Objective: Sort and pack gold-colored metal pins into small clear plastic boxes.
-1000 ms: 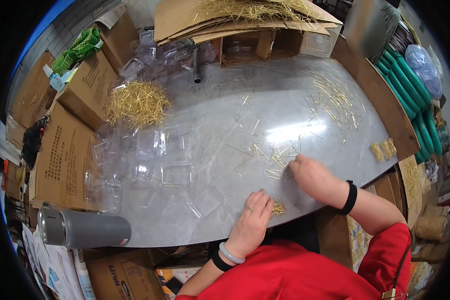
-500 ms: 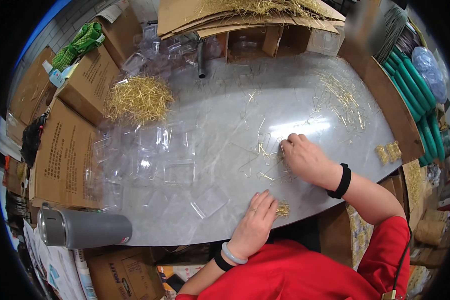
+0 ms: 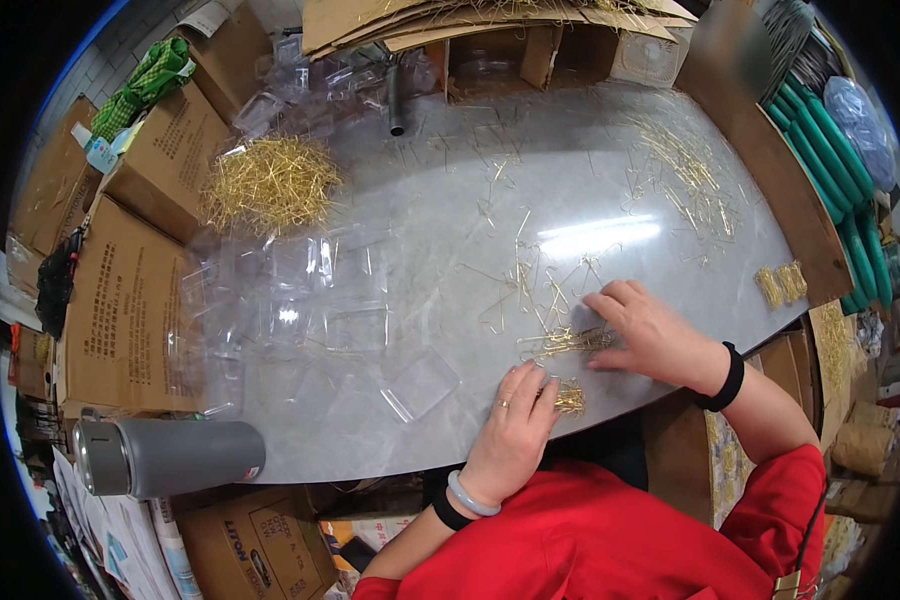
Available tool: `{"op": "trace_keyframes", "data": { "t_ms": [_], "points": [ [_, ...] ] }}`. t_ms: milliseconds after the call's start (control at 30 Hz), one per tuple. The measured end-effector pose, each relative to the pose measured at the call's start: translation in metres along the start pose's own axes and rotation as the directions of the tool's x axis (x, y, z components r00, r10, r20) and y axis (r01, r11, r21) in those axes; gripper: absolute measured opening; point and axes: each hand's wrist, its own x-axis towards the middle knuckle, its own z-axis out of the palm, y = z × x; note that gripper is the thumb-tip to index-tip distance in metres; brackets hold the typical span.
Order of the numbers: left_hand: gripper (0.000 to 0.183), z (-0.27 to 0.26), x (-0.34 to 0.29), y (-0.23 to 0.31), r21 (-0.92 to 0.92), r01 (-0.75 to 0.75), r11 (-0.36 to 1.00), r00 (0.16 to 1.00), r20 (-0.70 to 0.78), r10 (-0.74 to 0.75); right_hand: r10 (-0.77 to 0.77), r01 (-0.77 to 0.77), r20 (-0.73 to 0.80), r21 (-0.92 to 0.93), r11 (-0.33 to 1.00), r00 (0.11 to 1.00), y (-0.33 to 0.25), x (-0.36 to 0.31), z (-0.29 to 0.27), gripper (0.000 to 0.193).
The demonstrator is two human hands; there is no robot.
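Note:
My right hand (image 3: 650,335) lies flat on the grey table (image 3: 450,200), fingers spread over a gathered bunch of thin gold pins (image 3: 562,342). My left hand (image 3: 518,425) rests palm down near the front edge, its fingertips beside a small tuft of gold pins (image 3: 570,398). More loose gold pins (image 3: 525,280) lie scattered just beyond the right hand. Whether either hand pinches any pins is hidden under the fingers.
A big heap of gold pins (image 3: 268,183) sits at the table's left rear, another scatter (image 3: 685,175) at the right rear. Clear plastic trays (image 3: 315,305) cover the left half. A grey flask (image 3: 165,455) lies at the front left. Cardboard boxes (image 3: 125,300) line the left side.
My right hand reached out to the scattered pins, then drew back toward me, sweeping a bunch of them together. My left hand stayed by the front edge.

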Motion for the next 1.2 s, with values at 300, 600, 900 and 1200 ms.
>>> {"op": "trace_keyframes", "data": {
  "t_ms": [300, 600, 900, 1200],
  "points": [
    [0.08, 0.001, 0.012, 0.002, 0.17, 0.08, 0.982, 0.985, 0.135, -0.104, -0.003, 0.003, 0.003, -0.036, 0.999, 1.0, -0.014, -0.012, 0.02, 0.036],
    [0.074, 0.004, 0.006, 0.003, 0.178, 0.072, 0.981, 0.99, 0.107, -0.092, 0.185, -0.196, -0.158, -0.058, 0.979, 0.97, 0.042, 0.027, 0.002, 0.034],
    [0.071, 0.006, 0.005, 0.0, 0.191, 0.064, 0.979, 0.989, 0.119, -0.088, 0.165, -0.181, -0.085, -0.258, 0.949, 0.983, 0.009, 0.039, 0.025, 0.039],
    [0.074, 0.005, 0.005, 0.0, 0.164, 0.079, 0.983, 0.992, 0.088, -0.094, 0.053, -0.051, 0.001, -0.228, 0.972, 0.999, -0.016, 0.03, 0.031, 0.026]
  ]
}}
